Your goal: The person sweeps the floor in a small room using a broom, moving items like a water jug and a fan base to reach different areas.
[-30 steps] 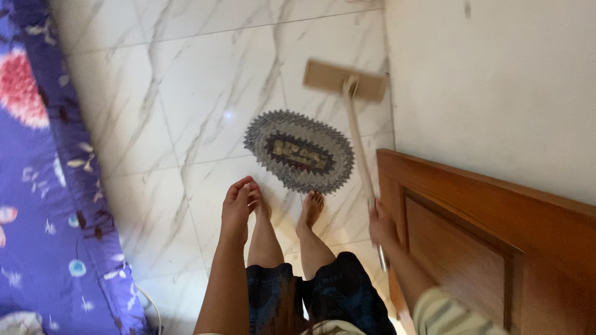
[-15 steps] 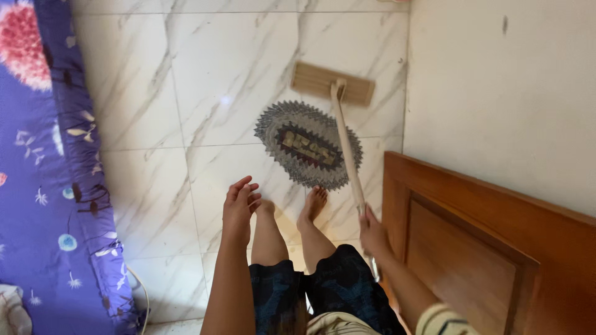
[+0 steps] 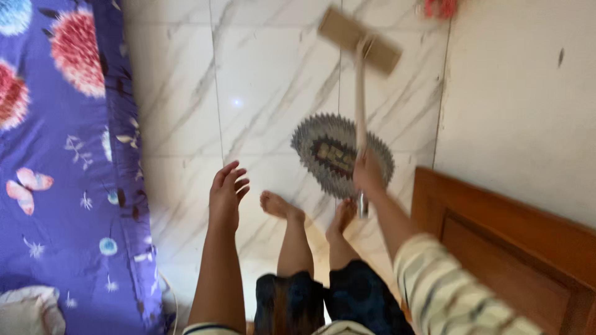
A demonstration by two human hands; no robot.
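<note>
My right hand (image 3: 367,176) grips the pale handle of a flat mop (image 3: 360,93), arm stretched forward. The tan mop head (image 3: 359,38) rests far out on the white marble floor (image 3: 267,80), beyond a small oval woven mat (image 3: 323,149). My left hand (image 3: 226,191) hangs free in front of me with fingers spread, holding nothing, above the floor. My bare feet stand just behind the mat.
A bed with a purple flowered sheet (image 3: 62,161) fills the left side. A plain wall (image 3: 515,105) and a brown wooden door (image 3: 515,248) stand at the right. A red object (image 3: 439,7) lies at the top by the wall.
My right hand has pushed the mop forward, sending its head past the mat toward the far wall. The view shifted right and the bed now takes more of the left.
</note>
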